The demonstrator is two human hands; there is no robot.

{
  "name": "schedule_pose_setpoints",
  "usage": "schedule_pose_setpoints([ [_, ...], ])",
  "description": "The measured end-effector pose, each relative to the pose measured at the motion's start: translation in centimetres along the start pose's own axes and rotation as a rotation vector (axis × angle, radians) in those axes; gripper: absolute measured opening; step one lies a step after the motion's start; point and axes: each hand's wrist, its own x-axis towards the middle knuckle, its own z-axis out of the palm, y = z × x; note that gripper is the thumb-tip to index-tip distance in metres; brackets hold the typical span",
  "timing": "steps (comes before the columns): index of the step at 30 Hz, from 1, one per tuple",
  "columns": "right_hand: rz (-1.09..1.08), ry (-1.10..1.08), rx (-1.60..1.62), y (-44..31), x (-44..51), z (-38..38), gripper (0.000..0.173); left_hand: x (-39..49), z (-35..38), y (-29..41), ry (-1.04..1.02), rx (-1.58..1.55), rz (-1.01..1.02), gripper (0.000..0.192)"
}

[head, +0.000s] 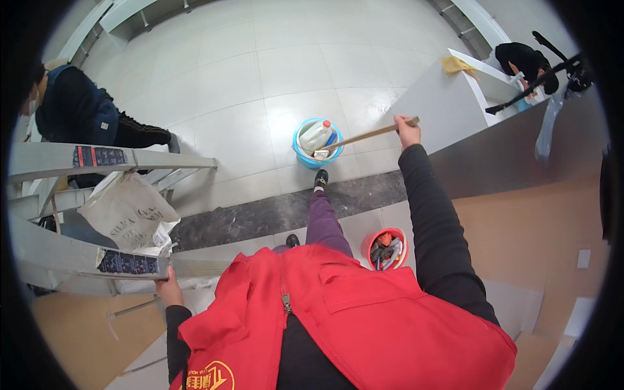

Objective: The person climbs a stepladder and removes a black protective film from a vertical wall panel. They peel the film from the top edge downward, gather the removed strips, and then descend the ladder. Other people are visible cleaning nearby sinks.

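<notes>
My right hand (pixel 407 132) is shut on the upper end of a wooden stick (pixel 370 133). The stick slants down to a light-blue bucket (pixel 312 164) on the tiled floor, its lower end among the bucket's contents. Inside that bucket are a whitish plastic jug (pixel 312 138) with a red cap and a blue item (pixel 331 140). To the left, my left hand (pixel 169 288) grips the edge of a metal ladder's rail (pixel 58 251); the rail partly hides its fingers. A white woven sack (pixel 129 214) bearing print hangs at the ladder.
A red bucket (pixel 367 247) of mixed items stands by my right side. One person (pixel 78 107) is beyond the ladder, another (pixel 524 61) behind a white cabinet (pixel 438 97) topped by a yellow cloth (pixel 457 66). A dark stone strip (pixel 243 217) crosses the floor.
</notes>
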Motion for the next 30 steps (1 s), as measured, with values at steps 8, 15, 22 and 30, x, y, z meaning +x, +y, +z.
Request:
schedule_pose_setpoints([
  [8,-0.177,-0.039,-0.328,4.8,-4.0,6.0,0.095,3.1,-3.7,1.3,-0.024,-0.293,-0.106,0.046],
  [15,0.319,-0.711,-0.251,13.2,-23.0,-4.4,0.061,4.7,-4.7,1.8,-0.111,-0.266,-0.117,0.055],
  [22,0.304,-0.724,-0.685,17.2,-25.4,-30.2,0.040,8.7,-3.0,-2.7,-0.239,-0.235,-0.018,0.052],
  [30,0.746,0.137,-0.714,25.5,-35.5,-45.5,0.036,10.0,2.3,-1.9,-0.199,-0.349,0.259,0.037],
])
